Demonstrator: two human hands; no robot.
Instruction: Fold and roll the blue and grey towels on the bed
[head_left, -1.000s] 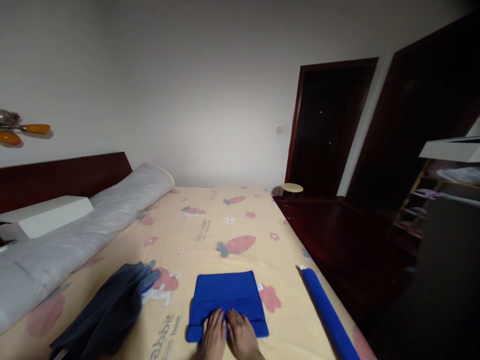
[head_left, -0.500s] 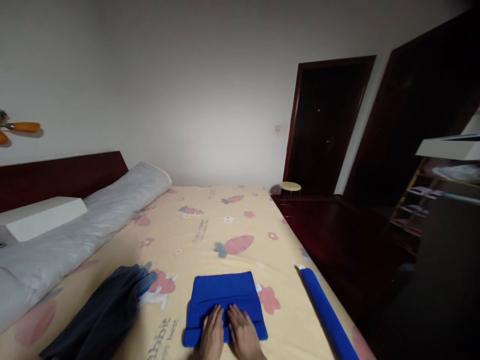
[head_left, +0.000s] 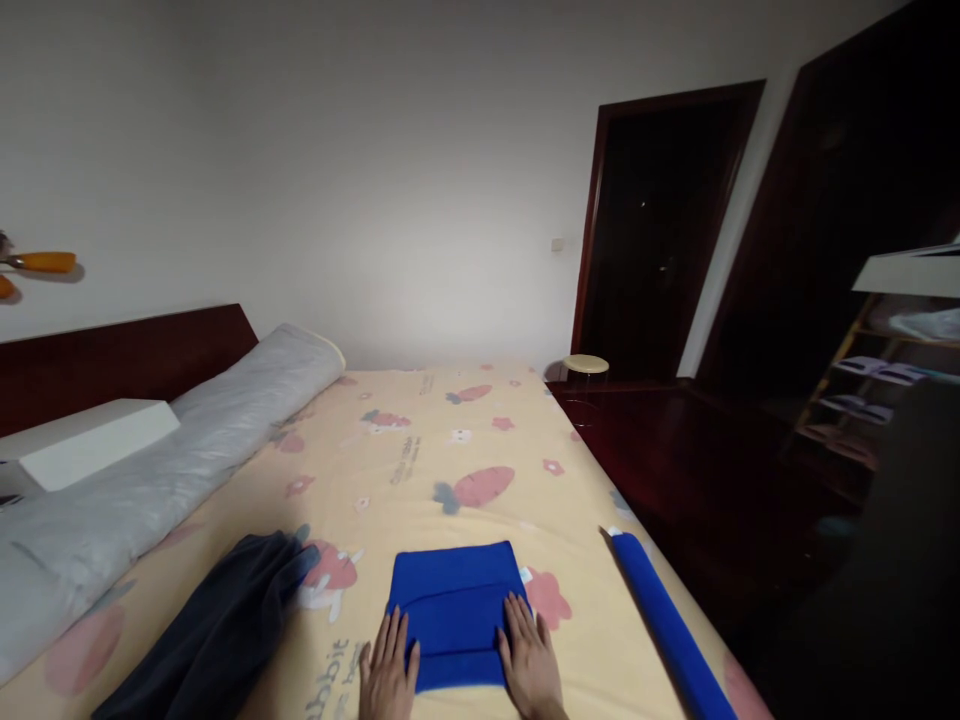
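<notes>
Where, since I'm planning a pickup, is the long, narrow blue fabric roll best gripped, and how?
Probably midway along its visible part, from above, fingers across the narrow width: the blue fabric roll lies on the yellow patterned sheet, long sides exposed.

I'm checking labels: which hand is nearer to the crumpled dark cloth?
Left. Across a gap from the dark cloth, the left hand rests at the left edge of the blue fabric; the right hand, farther, at its right edge.

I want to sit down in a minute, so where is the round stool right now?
In the head view, the round stool stands right of centre, beyond the bed's far right corner, in front of the dark door.
</notes>
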